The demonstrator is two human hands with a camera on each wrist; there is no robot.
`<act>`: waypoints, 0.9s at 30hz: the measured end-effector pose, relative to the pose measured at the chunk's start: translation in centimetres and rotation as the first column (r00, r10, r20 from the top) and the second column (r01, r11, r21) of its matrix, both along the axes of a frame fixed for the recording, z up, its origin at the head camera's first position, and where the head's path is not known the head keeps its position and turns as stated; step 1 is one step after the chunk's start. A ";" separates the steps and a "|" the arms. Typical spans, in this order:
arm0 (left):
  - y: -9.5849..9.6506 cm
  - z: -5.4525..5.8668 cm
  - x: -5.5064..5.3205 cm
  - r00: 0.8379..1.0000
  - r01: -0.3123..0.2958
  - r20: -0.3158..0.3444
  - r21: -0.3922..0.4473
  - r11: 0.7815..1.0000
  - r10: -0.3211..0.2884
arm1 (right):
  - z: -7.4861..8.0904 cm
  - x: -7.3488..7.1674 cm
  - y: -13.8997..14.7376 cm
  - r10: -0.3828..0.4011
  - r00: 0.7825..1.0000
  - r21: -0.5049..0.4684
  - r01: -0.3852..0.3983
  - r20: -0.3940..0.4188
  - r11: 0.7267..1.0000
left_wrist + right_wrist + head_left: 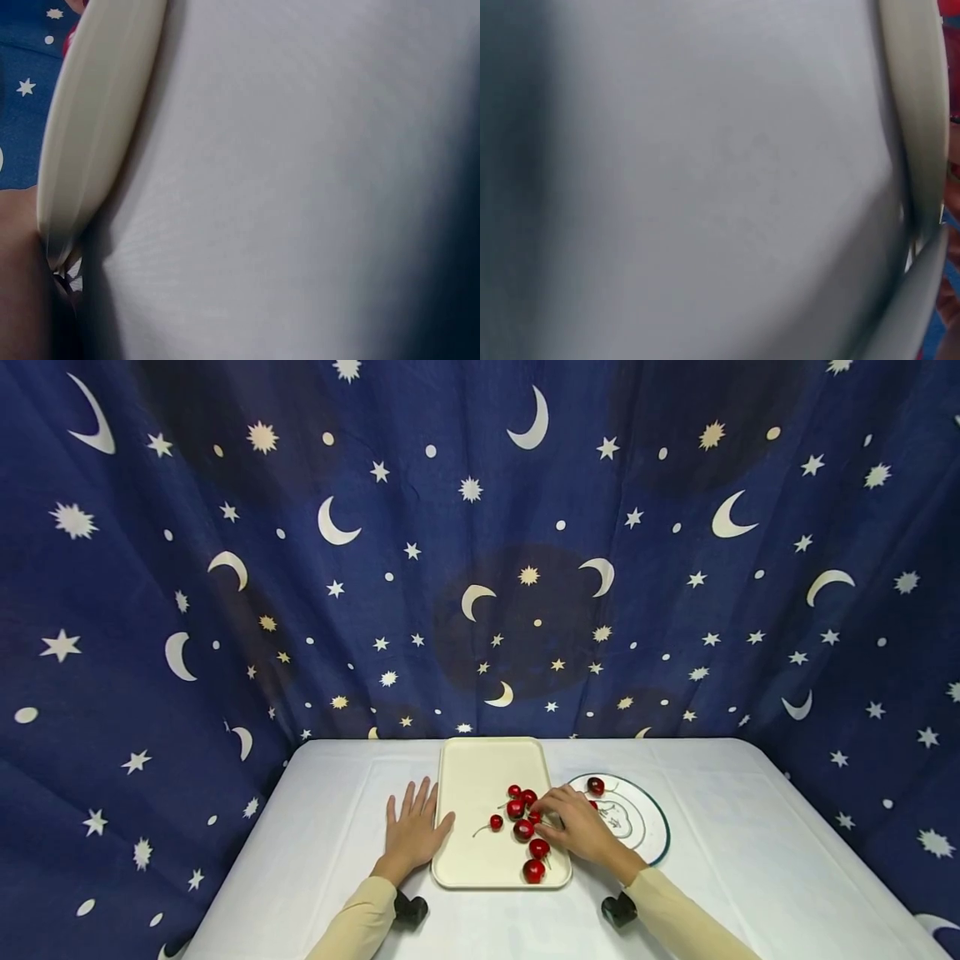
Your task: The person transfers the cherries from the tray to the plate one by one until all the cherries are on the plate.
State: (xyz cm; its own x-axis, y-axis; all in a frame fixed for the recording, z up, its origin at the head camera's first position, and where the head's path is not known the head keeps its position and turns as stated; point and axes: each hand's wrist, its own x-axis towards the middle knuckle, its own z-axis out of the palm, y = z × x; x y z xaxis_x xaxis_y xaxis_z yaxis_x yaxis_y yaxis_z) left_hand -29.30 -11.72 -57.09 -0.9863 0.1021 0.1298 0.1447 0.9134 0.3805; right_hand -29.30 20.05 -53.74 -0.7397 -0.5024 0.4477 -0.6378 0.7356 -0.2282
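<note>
Several dark red cherries [523, 830] lie on a cream rectangular tray [480, 760], mostly on its right half. One cherry with a long stem [497, 822] sits left of the cluster. My right hand [581, 825] reaches over the tray's right rim, and its thumb and fingertips pinch a cherry [535, 817]. My left hand [412, 835] rests flat with spread fingers on the table beside the tray, thumb at the left rim. In the right wrist view, the fingers [952, 187] show only at the edge, past the tray rim [919, 90].
A white plate with a green rim [660, 827] stands right of the tray, partly behind my right hand. It bears a cherry [596, 786] and another half hidden by the hand. A white cloth covers the table [322, 810]; a blue star-patterned curtain [420, 610] hangs behind.
</note>
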 end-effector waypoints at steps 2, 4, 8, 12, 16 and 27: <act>0.1 -0.1 0.1 1.000 0.005 -0.001 0.000 1.000 -0.005 | 0.0 0.2 0.2 -0.010 1.000 -0.015 0.010 -0.011 1.000; 0.1 -0.2 0.1 1.000 0.009 -0.006 0.001 1.000 -0.009 | 0.1 0.3 0.3 -0.023 0.999 -0.030 0.022 -0.035 0.999; 0.0 0.0 0.2 1.000 -0.001 -0.012 -0.016 1.000 0.001 | 0.7 0.3 0.8 -0.051 0.995 -0.075 0.045 -0.081 0.996; 0.1 0.1 0.2 1.000 -0.004 -0.003 -0.023 1.000 0.004 | 1.3 0.1 1.7 -0.109 0.990 -0.111 0.098 -0.088 0.989; 0.0 0.0 0.3 1.000 0.000 0.020 -0.017 1.000 0.000 | 1.2 -0.2 2.7 -0.199 0.977 -0.138 0.187 -0.076 0.973; 0.0 0.3 0.3 1.000 -0.003 0.026 -0.004 1.000 0.003 | 0.1 -0.1 3.9 -0.307 0.947 -0.094 0.298 -0.093 0.950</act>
